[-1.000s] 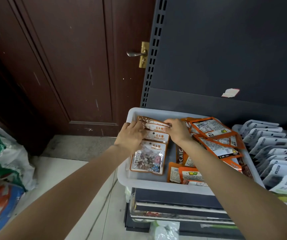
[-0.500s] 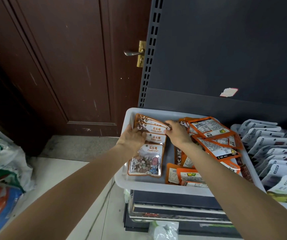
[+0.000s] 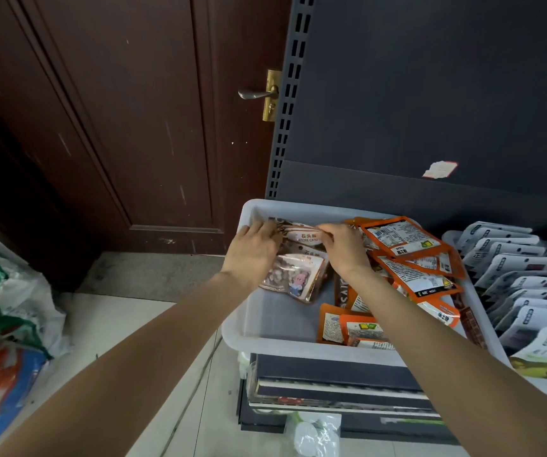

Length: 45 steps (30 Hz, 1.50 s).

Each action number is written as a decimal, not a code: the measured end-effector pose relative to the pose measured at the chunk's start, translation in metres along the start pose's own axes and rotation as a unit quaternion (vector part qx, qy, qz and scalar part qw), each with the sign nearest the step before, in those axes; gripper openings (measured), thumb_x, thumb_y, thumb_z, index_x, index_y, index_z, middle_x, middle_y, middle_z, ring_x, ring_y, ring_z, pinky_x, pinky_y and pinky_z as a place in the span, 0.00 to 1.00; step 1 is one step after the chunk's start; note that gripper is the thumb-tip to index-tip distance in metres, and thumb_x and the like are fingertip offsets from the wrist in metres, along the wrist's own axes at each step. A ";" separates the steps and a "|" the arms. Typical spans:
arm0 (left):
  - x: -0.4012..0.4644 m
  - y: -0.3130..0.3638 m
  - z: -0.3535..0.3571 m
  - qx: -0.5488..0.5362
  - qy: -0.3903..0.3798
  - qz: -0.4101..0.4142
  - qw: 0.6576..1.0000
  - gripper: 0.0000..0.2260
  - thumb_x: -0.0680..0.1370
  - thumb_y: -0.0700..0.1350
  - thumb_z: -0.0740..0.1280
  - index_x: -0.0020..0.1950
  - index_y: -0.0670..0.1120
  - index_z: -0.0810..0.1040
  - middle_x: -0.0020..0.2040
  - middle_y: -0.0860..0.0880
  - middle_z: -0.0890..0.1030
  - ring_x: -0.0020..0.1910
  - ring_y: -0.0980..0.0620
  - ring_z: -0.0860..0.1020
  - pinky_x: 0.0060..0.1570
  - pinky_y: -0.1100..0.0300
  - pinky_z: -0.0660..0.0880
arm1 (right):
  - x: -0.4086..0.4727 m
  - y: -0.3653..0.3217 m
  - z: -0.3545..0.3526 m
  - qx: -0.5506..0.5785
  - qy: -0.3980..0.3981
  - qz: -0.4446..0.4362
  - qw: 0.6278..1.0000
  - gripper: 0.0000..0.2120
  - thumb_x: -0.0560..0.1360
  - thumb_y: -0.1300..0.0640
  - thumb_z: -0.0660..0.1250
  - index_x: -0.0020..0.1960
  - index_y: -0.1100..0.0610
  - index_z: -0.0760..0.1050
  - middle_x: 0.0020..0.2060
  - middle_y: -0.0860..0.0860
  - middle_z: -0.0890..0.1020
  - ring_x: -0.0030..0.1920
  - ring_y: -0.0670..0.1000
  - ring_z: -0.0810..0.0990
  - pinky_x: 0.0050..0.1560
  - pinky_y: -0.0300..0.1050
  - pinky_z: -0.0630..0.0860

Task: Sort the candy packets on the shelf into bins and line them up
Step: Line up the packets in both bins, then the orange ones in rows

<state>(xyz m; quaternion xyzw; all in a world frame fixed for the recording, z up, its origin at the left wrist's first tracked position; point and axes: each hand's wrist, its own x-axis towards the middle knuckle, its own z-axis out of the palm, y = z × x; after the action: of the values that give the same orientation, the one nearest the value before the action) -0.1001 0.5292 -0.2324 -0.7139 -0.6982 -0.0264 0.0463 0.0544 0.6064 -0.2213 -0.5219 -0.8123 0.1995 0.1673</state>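
From the head view, a row of clear stone-candy packets (image 3: 293, 275) with brown trim lies overlapped along the left side of a white plastic bin (image 3: 265, 338) on the shelf, the front packet showing pebble-like sweets and a pink cartoon figure. Orange packets (image 3: 410, 255) are heaped loosely on the bin's right side, and white packets (image 3: 509, 265) stand lined up beside the bin. Both forearms stretch forward over the bin's front rim. The left hand (image 3: 252, 255) curls its fingers round the left edges of the stone-candy packets; the right hand (image 3: 341, 249) pinches their top right edge.
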 end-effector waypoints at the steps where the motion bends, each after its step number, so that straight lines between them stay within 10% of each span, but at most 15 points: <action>1: -0.003 0.002 0.003 0.002 -0.003 0.016 1.000 0.16 0.79 0.42 0.61 0.67 0.44 0.70 0.69 0.44 0.65 0.67 0.45 0.66 0.63 0.54 0.63 | 0.000 0.002 0.000 -0.015 -0.039 0.012 0.999 0.12 0.80 0.62 0.59 0.56 0.63 0.79 0.52 0.57 0.82 0.55 0.54 0.78 0.48 0.37 0.67; 11: -0.011 0.005 0.012 -0.017 -0.002 0.022 1.000 0.16 0.78 0.40 0.61 0.66 0.44 0.70 0.66 0.47 0.69 0.63 0.47 0.70 0.61 0.56 0.64 | -0.006 0.001 0.001 -0.027 -0.168 0.047 0.984 0.11 0.75 0.61 0.68 0.57 0.58 0.77 0.53 0.54 0.82 0.53 0.53 0.80 0.48 0.43 0.74; 18: -0.001 0.004 0.004 -0.059 0.024 -0.044 0.997 0.12 0.79 0.40 0.61 0.62 0.42 0.73 0.65 0.46 0.70 0.62 0.46 0.72 0.57 0.55 0.68 | 0.000 -0.009 0.002 -0.133 -0.034 0.018 0.990 0.05 0.77 0.62 0.64 0.47 0.58 0.79 0.45 0.57 0.82 0.48 0.57 0.80 0.39 0.41 0.69; 23: -0.008 0.002 -0.001 -0.034 0.028 -0.032 0.999 0.11 0.62 0.44 0.80 0.39 0.43 0.81 0.47 0.46 0.77 0.46 0.46 0.78 0.40 0.55 0.73 | -0.004 -0.004 0.002 -0.102 -0.046 -0.001 0.994 0.07 0.77 0.60 0.65 0.52 0.60 0.79 0.49 0.57 0.82 0.51 0.56 0.79 0.44 0.40 0.69; 32: -0.013 -0.004 -0.003 -0.013 0.014 -0.034 0.999 0.18 0.78 0.56 0.64 0.63 0.46 0.72 0.65 0.48 0.65 0.64 0.48 0.65 0.61 0.56 0.63 | -0.008 -0.009 -0.003 0.121 -0.197 0.125 0.965 0.27 0.78 0.59 0.60 0.75 0.51 0.57 0.73 0.54 0.63 0.70 0.54 0.66 0.65 0.48 0.67; 37: -0.014 -0.001 -0.003 -0.020 0.024 -0.058 0.998 0.17 0.78 0.55 0.63 0.62 0.47 0.76 0.65 0.49 0.67 0.63 0.48 0.65 0.58 0.56 0.62 | -0.017 -0.007 0.002 0.039 -0.275 0.092 0.956 0.47 0.67 0.52 0.76 0.77 0.51 0.51 0.75 0.53 0.59 0.74 0.55 0.59 0.71 0.53 0.62; 45: -0.017 0.004 -0.001 -0.036 0.028 -0.082 0.996 0.17 0.78 0.47 0.64 0.66 0.46 0.68 0.65 0.47 0.67 0.63 0.47 0.67 0.58 0.55 0.65 | -0.019 -0.024 0.005 -0.040 -0.169 0.046 0.984 0.29 0.75 0.61 0.69 0.72 0.56 0.63 0.67 0.56 0.72 0.67 0.57 0.70 0.65 0.47 0.68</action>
<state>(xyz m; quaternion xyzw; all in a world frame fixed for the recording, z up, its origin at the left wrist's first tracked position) -0.0969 0.5125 -0.2334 -0.6545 -0.7513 -0.0754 0.0374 0.0407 0.5791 -0.2149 -0.5233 -0.8115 0.2600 -0.0024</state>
